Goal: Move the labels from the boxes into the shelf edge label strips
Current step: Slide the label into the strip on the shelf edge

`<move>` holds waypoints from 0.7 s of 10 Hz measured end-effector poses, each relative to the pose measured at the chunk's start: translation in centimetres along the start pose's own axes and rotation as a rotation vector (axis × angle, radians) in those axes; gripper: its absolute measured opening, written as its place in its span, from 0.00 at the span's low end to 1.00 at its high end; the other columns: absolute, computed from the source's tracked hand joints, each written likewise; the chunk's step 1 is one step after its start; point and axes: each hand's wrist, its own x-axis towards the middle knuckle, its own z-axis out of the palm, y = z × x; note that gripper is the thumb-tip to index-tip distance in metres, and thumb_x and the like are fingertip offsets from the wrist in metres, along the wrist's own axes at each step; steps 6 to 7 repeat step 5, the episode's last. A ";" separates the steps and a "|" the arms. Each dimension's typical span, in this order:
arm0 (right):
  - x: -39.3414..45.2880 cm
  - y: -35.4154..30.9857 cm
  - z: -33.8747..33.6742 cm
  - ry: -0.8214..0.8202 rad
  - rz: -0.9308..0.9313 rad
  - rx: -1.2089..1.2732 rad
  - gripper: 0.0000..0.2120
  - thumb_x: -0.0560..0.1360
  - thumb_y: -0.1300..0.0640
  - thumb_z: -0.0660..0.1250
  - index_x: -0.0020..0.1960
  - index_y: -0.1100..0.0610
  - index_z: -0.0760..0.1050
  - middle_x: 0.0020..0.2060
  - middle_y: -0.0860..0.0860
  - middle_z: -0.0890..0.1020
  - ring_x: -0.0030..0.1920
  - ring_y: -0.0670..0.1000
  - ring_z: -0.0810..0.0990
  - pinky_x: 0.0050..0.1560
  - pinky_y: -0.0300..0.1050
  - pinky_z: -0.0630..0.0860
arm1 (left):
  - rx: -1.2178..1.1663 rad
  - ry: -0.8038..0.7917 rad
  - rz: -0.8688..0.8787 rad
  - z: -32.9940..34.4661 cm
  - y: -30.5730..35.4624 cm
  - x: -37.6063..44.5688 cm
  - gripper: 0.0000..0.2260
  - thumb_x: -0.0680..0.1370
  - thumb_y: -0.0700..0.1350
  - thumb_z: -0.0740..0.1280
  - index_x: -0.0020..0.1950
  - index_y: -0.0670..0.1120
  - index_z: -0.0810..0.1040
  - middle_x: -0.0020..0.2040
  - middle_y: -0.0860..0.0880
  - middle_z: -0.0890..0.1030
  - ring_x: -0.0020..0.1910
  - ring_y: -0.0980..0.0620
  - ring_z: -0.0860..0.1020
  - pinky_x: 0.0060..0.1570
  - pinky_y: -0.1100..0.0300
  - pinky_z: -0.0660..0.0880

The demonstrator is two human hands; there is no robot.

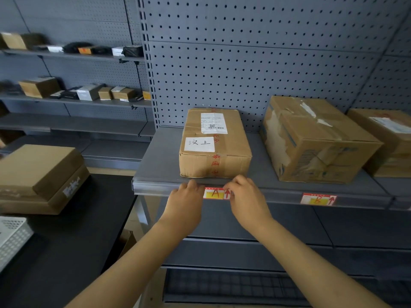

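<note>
The small red-and-yellow paper label marked with a hand-drawn "A" and a red arrow [216,193] sits in the clear plastic label strip along the front edge of the grey metal shelf [155,188], and I have it pinched at both ends. My left hand [185,200] holds its left end with fingertips narrowed on the strip, and my right hand [245,196] closes on its right end, thumb below and fingers over the top lip. Both grips are narrow, closed on the label's edges.

Just above my grip, touching nothing of mine, stands the flat brown cardboard box with a white handwritten sticker and a printed shipping label [214,144]. Further to the right of my right hand, a second red-and-yellow label [318,199] is already in the strip, below a larger worn brown carton [315,141].

I judge this to be the seating step: the label looks mostly in, and I am squaring it in the channel. Next calls for a light press along the top and bottom lips so both edges tuck behind the plastic, then letting go without dragging it sideways. Whether the lower edge is fully tucked, I cannot tell.
</note>
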 end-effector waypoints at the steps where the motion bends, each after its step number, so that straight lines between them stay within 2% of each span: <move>1: -0.8 -0.2 -0.6 -0.030 0.019 0.008 0.16 0.75 0.66 0.65 0.61 0.54 0.76 0.54 0.51 0.76 0.56 0.53 0.74 0.54 0.47 0.75 | 0.034 -0.003 0.007 -0.6 0.2 -0.4 0.21 0.76 0.42 0.66 0.68 0.48 0.68 0.66 0.47 0.71 0.62 0.47 0.73 0.62 0.53 0.71; 2: -1.1 -0.7 -2.2 -0.064 0.024 -0.036 0.15 0.74 0.65 0.65 0.58 0.53 0.77 0.54 0.51 0.78 0.56 0.54 0.74 0.55 0.47 0.73 | 0.053 0.031 0.024 -2.0 0.3 -0.5 0.16 0.77 0.41 0.65 0.65 0.47 0.71 0.61 0.47 0.76 0.59 0.47 0.75 0.59 0.54 0.73; 4: -3.0 -2.3 -5.2 -0.023 0.035 -0.036 0.12 0.75 0.65 0.64 0.54 0.54 0.79 0.52 0.53 0.80 0.54 0.55 0.76 0.52 0.48 0.74 | 0.081 0.080 0.026 -4.5 1.3 -1.6 0.12 0.77 0.41 0.63 0.60 0.47 0.73 0.54 0.46 0.79 0.52 0.47 0.78 0.51 0.55 0.75; 5: -5.4 -2.6 -6.6 0.032 0.017 -0.003 0.11 0.75 0.63 0.63 0.55 0.55 0.79 0.52 0.53 0.81 0.55 0.55 0.76 0.52 0.48 0.73 | 0.081 0.136 0.049 -5.3 2.5 -3.1 0.12 0.76 0.40 0.63 0.59 0.47 0.75 0.54 0.47 0.80 0.52 0.46 0.78 0.50 0.56 0.74; 7: -5.4 -2.6 -6.6 0.032 0.017 -0.003 0.11 0.75 0.63 0.63 0.55 0.55 0.79 0.52 0.53 0.81 0.55 0.55 0.76 0.52 0.48 0.73 | 0.081 0.136 0.049 -5.3 2.5 -3.1 0.12 0.76 0.40 0.63 0.59 0.47 0.75 0.54 0.47 0.80 0.52 0.46 0.78 0.50 0.56 0.74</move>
